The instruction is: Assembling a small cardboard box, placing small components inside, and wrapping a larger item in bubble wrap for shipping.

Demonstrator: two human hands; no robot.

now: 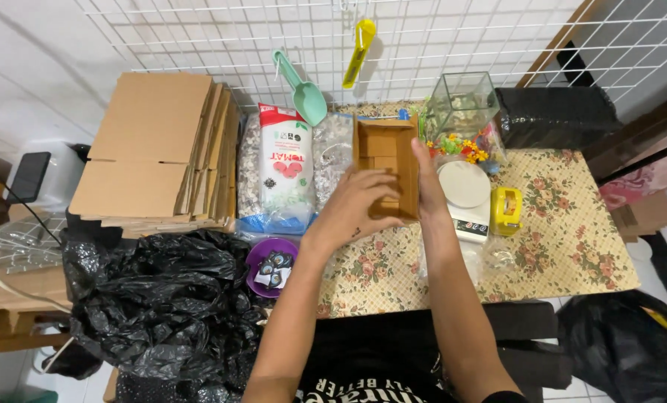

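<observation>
Small open cardboard box (384, 166) sat mid-tabletop (572, 231) on a floral cloth, open side up toward the camera. Just left of it lay a white bag with a red label (285, 160) on clear bags of pale chips; further left, a stack of flat cardboard blanks (154, 149). Purple bowl (270, 266) of small dark sachets sat near the front edge, beside crumpled black plastic (161, 306). Right of the box: white kitchen scale (468, 195), yellow tape dispenser (506, 210), a glass tank (464, 104) and a black wrapped bundle (553, 116). Green scoop (303, 89) and yellow scoop (358, 51) hung on the wire grid behind. Left hand (356, 209) was curled over the box's near-left edge, fingers reaching inside. Right hand (426, 179) lay flat, fingers together, pressed along the box's right wall.
</observation>
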